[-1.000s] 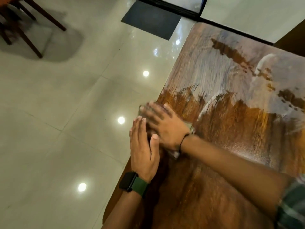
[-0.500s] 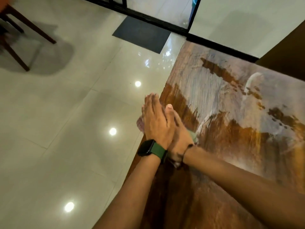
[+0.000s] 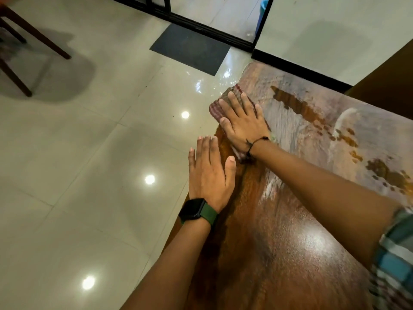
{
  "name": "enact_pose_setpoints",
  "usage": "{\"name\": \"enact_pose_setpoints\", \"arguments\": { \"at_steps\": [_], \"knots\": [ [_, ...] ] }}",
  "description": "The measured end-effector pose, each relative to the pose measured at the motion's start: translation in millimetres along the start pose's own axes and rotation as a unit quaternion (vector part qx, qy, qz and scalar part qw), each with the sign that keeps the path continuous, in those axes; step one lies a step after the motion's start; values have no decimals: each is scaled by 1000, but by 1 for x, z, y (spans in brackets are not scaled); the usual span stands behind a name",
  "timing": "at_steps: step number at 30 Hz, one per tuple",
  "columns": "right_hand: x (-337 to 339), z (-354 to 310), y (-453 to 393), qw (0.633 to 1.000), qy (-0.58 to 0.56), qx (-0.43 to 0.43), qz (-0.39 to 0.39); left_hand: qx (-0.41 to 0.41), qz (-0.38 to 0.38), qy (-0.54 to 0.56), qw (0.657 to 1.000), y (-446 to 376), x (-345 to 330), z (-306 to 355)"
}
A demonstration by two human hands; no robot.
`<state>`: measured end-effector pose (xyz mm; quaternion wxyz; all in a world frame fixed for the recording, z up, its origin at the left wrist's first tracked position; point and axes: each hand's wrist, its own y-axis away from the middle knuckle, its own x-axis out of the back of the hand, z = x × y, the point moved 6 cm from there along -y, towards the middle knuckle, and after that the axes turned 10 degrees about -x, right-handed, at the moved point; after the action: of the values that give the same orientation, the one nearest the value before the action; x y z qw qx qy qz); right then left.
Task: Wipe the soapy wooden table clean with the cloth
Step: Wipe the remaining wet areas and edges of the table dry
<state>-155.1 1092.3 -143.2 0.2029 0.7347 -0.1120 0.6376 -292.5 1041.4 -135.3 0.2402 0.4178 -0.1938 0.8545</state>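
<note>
cloth [image 3: 225,101] = small checked rag, soft, floppy, soaked probably, sits far left edge of tabletop [image 3: 279,242], corner hanging past edge

right hand [image 3: 243,124] flat on top, fingers spread straight, pressing not gripping

left hand [image 3: 210,175] flat too, holds nothing, rests at near edge

suds make wood slick, so palm pressure beats pinching, rag would bunch otherwise

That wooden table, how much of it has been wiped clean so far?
Roughly the near half. The brown wooden table shows bare, glossy wood close to the person. In hand: the right hand presses the checked reddish cloth flat at the left edge, while the left hand rests flat beside it. Left: the whitish soapy film covering the far part.
</note>
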Motion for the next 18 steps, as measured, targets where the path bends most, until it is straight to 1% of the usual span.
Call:
{"name": "enact_pose_setpoints", "arguments": {
  "at_steps": [2,4,7,9,12,15,17,18],
  "knots": [
    [-6,7,41,1000,18,-9,-7,-15,-27,-1,1000,0,-1,5],
    [-14,14,96,999,35,5,-7,-25,-50,-12,998,2,-3,6],
    [-20,26,147,999,41,10,-14,-51,-59,-26,997,0,-4,11],
    [-17,31,136,998,50,20,-14,-69,-63,-28,995,-1,-6,16],
    [-12,32,83,999,43,28,-1,-82,-61,-32,994,-3,-10,17],
    [0,32,19,1000,16,-6,-4,-92,-55,-44,993,-1,-11,18],
    [2,27,7,1000,10,-21,-10,-85,-62,-51,993,-3,-11,15],
    [1,26,15,1000,7,-25,-11,-84,-66,-52,993,-4,-11,15]
  ]
}}
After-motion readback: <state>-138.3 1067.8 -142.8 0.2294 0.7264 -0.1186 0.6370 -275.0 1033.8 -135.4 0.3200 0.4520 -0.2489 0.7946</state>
